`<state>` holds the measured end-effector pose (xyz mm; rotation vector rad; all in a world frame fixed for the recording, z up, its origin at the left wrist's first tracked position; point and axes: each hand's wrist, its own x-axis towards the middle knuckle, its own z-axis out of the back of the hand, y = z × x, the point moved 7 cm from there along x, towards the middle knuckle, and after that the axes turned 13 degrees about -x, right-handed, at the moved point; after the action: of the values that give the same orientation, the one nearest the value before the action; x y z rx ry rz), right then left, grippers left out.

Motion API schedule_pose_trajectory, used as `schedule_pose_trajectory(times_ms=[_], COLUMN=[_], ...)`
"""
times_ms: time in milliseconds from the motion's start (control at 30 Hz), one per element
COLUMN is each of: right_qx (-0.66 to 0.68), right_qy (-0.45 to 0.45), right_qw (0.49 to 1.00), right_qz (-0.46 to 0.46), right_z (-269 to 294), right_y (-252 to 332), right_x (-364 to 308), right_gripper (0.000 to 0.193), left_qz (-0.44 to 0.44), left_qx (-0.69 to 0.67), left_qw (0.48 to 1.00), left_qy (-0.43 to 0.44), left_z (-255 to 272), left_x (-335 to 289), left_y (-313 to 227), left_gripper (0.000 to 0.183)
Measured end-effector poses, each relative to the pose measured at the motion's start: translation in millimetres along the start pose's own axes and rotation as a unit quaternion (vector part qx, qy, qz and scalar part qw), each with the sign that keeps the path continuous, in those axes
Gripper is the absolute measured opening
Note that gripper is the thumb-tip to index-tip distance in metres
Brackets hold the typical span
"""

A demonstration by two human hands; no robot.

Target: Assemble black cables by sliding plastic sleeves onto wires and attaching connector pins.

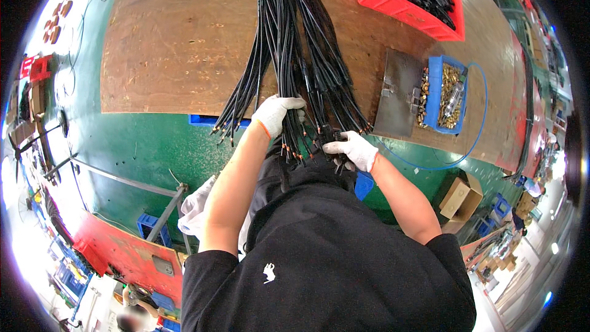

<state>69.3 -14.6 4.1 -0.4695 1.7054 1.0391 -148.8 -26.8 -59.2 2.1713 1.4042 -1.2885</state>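
While black cables (pixel 284 37) stretch across the wooden surface (pixel 178 43), their ends hanging past its near edge, the left grip (pixel 279 115) clasps some of them at that edge; the right grip (pixel 351 150), just off the same edge, grasps small black parts (pixel 330 136); a red bin (pixel 399 10) stands on its right side

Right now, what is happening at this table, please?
A gloved person is handling black cables, with many ends past the edge of the table. The left hand is closed around some cables; the right hand holds small black parts beside them. A red bin and a blue bin stand on the table.
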Motion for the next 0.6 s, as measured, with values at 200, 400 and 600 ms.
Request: schedule_pose_trajectory(times_ms=[200,400,600], right_qx=[-0.050,0.165,0.039], right_qy=[0.038,0.069,-0.025], right_qw=[0.998,0.984,0.999], right_qz=[0.020,-0.024,-0.017], right_z=[-11.3,-24.0,-5.3], right_y=[-3.4,23.1,63.1], right_x=[27.3,15.3,52.1], right_gripper=[0.035,0.026,0.022], left_qz=[0.007,-0.001,-0.056], left_qx=[0.010,0.009,0.041], left_qw=[1.000,1.000,0.994], left_qy=[-0.022,-0.028,-0.079], left_z=[-2.8,3.7,9.0], left_x=[-0.3,-1.2,-12.3], left_y=[0.3,1.1,-8.3], left_gripper=[0.017,0.018,0.029])
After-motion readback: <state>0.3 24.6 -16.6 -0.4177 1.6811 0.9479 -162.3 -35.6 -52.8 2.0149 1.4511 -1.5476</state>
